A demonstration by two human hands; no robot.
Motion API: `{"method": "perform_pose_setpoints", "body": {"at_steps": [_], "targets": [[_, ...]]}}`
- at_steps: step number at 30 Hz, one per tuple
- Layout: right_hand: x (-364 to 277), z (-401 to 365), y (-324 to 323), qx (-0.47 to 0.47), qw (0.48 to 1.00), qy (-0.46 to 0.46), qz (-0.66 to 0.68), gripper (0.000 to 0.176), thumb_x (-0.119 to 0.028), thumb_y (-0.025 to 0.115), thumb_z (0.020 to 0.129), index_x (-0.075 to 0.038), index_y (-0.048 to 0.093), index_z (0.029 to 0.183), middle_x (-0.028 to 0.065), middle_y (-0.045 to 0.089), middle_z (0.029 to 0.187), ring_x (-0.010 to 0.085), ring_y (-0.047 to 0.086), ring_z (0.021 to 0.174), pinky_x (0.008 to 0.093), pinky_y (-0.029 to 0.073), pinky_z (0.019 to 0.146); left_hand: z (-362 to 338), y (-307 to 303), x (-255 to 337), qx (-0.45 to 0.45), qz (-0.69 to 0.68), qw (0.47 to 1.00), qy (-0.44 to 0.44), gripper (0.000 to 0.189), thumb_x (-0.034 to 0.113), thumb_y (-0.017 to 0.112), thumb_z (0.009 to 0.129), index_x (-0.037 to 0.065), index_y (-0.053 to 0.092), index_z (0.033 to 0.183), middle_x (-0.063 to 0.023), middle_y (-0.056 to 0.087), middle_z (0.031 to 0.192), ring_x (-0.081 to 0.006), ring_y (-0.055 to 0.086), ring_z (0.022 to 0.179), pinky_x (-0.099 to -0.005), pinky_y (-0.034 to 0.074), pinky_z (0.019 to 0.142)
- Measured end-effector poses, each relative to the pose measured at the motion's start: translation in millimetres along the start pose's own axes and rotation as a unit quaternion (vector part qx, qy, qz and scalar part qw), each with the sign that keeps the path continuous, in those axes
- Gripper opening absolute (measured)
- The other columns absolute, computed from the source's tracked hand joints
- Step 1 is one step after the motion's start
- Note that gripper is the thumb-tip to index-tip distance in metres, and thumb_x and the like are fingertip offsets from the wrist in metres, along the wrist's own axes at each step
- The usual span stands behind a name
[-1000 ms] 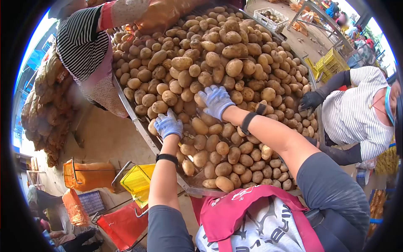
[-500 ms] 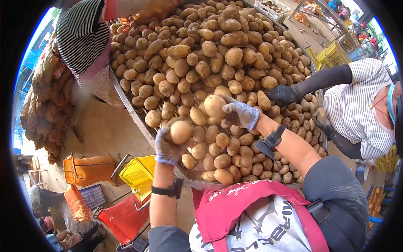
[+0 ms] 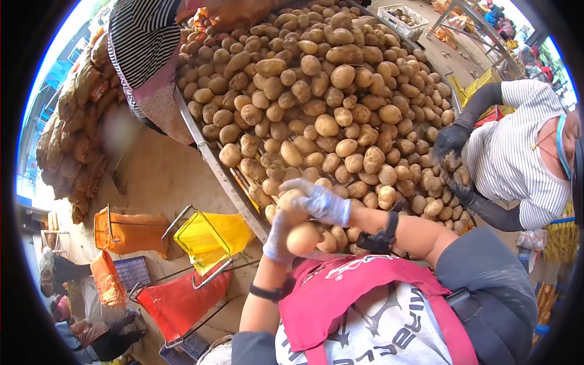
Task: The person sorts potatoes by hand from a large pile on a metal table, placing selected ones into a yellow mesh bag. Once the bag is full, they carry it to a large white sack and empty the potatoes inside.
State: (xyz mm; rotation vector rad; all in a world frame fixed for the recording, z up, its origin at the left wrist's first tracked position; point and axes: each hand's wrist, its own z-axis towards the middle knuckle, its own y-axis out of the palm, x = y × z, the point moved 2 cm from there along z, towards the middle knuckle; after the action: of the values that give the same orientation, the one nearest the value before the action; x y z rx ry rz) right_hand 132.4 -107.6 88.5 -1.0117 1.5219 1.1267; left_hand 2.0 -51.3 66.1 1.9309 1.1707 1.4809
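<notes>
A large heap of potatoes [image 3: 328, 125] lies on a metal-edged sorting table in front of me. My left hand [image 3: 278, 238], in a grey glove, is closed around a round, smooth potato [image 3: 303, 238] at the table's near edge. Just above it, my right hand [image 3: 325, 204], in a grey-blue glove, has its fingers over a second potato [image 3: 292, 205]. That potato sits between my two hands, and both appear to touch it. Part of my left fingers is hidden behind the potatoes.
A yellow mesh bag [image 3: 213, 236], a red bag [image 3: 182, 301] and an orange bag [image 3: 131, 233] hang on frames at left. A co-worker's dark-gloved hand [image 3: 450, 141] is at the heap's right side. Another person in stripes stands upper left, near stacked filled sacks [image 3: 79, 134].
Both my hands have come together and closer to my body, each with a potato. The co-worker at right has drawn one hand back from the heap. The view has shifted slightly.
</notes>
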Motion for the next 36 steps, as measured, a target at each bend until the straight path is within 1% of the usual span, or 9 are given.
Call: {"method": "perform_pose_setpoints", "body": {"at_steps": [3,5,11,14,17,24,33,34,36], "targets": [[11,-6,13,-0.013,0.957,-0.132,-0.260,0.039,-0.031,0.057,0.088,-0.015,0.053,0.123,0.0146,0.058,0.115,0.0292,0.056,0.105,0.0367,0.045,0.090,-31,2,-3,0.102,-0.106,0.983,0.106,0.069,0.060,0.048,0.084,0.010,0.041,0.131,-0.0157,0.054,0.119,-0.0298,0.059,0.098,-0.0428,0.052,0.082],[13,-12,-1,-0.133,0.758,-0.247,-0.588,0.038,-0.034,0.057,0.084,-0.017,0.057,0.119,0.0136,0.055,0.121,0.0303,0.050,0.114,0.0447,0.040,0.093,-61,-60,-2,0.162,-0.129,0.967,0.147,0.061,0.056,0.055,0.082,0.014,0.047,0.125,-0.0118,0.058,0.109,-0.0264,0.062,0.090,-0.0408,0.055,0.069],[-3,65,-135,0.142,0.600,-0.006,-0.787,0.034,-0.031,0.057,0.081,-0.019,0.057,0.113,0.0088,0.052,0.122,0.0266,0.051,0.109,0.0420,0.037,0.090,-154,-230,68,0.532,-0.011,0.837,0.126,0.059,0.054,0.065,0.076,0.012,0.051,0.114,-0.0099,0.059,0.101,-0.0219,0.060,0.081,-0.0398,0.053,0.056],[23,86,-137,0.122,0.467,0.010,-0.876,0.036,-0.031,0.057,0.080,-0.018,0.055,0.114,0.0066,0.053,0.120,0.0238,0.051,0.108,0.0424,0.036,0.088,-129,-255,107,0.592,0.668,0.439,0.106,0.080,0.030,0.074,0.071,-0.006,0.037,0.132,-0.0223,0.051,0.121,-0.0367,0.052,0.106,-0.0366,0.041,0.094],[-14,84,-125,0.067,0.552,0.035,-0.831,0.027,-0.029,0.057,0.080,-0.018,0.059,0.104,0.0083,0.059,0.103,0.0228,0.053,0.099,0.0405,0.038,0.081,-24,-149,136,0.417,0.615,0.614,0.265,0.049,0.020,0.066,0.079,0.000,0.051,0.120,-0.0177,0.054,0.119,-0.0322,0.052,0.109,-0.0376,0.040,0.096],[-11,37,-134,0.112,0.687,0.022,-0.717,0.031,-0.020,0.061,0.076,-0.015,0.056,0.106,0.0153,0.052,0.109,0.0324,0.054,0.098,0.0426,0.050,0.079,151,-66,155,0.386,0.845,0.357,-0.099,0.065,0.049,0.071,0.068,0.016,0.054,0.121,-0.0123,0.038,0.131,-0.0313,0.043,0.119,-0.0430,0.048,0.085],[13,61,-143,0.244,0.836,-0.052,-0.489,0.035,-0.017,0.063,0.075,-0.014,0.056,0.109,0.0201,0.056,0.108,0.0293,0.059,0.088,0.0409,0.051,0.068,148,-94,149,0.393,0.790,0.467,-0.058,0.077,0.052,0.071,0.064,0.008,0.053,0.125,-0.0221,0.037,0.137,-0.0387,0.042,0.119,-0.0417,0.039,0.099],[13,60,-143,0.279,0.939,0.090,-0.181,0.026,-0.023,0.059,0.083,-0.012,0.057,0.107,0.0147,0.062,0.098,0.0214,0.062,0.081,0.0342,0.051,0.063,151,-139,152,0.406,0.698,0.590,-0.005,0.077,0.053,0.071,0.065,0.005,0.054,0.122,-0.0212,0.042,0.133,-0.0361,0.046,0.116,-0.0417,0.041,0.096],[31,52,-149,0.283,0.930,0.108,0.210,0.032,-0.039,0.048,0.091,-0.012,0.057,0.106,0.0081,0.063,0.087,0.0171,0.061,0.069,0.0290,0.049,0.052,138,-172,159,0.355,0.327,0.855,0.191,0.068,0.049,0.071,0.067,0.003,0.056,0.115,-0.0087,0.060,0.102,-0.0225,0.059,0.088,-0.0333,0.051,0.077]]}}
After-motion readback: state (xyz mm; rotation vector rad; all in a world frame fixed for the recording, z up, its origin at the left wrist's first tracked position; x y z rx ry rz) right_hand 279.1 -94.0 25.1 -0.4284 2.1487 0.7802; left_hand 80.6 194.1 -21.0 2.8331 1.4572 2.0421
